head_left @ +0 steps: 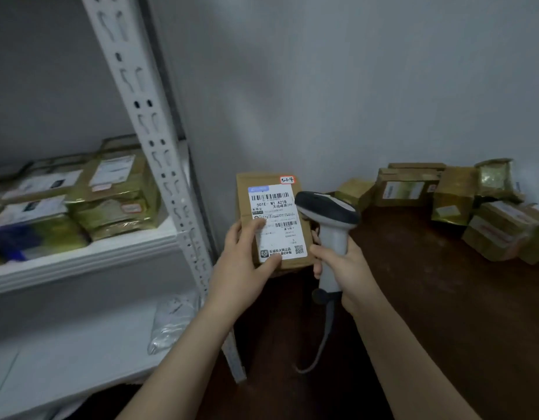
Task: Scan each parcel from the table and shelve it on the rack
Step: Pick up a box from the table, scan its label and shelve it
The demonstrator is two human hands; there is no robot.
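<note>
The cardboard parcel (243,201) is held upright in the air above the near-left corner of the bench (428,283), between the rack and the scanner, with its label facing the camera.

1. Rack (153,131): white slotted upright, directly left of the parcel. Its upper shelf already carries shelved parcels (110,192).
2. Bench: dark brown. A pile of unscanned parcels (459,201) lies along the wall, well apart to the right.
3. Left hand (241,262): fingers clamped on the parcel's lower-left edge, thumb lying across the label. This hand is nearer the rack.
4. Right hand (344,265): fingers wrapped round the handle of the corded scanner (331,237).
5. Label (275,222): long axis vertical. The upper barcode (269,196) runs horizontally.

Critical relation: the scanner head sits just beside the label's right edge and overlaps the parcel's right side, so the barcode lies left of the head. Scanning appears to be the step in hand. Shelving would then call for a leftward carry by the left hand.
</note>
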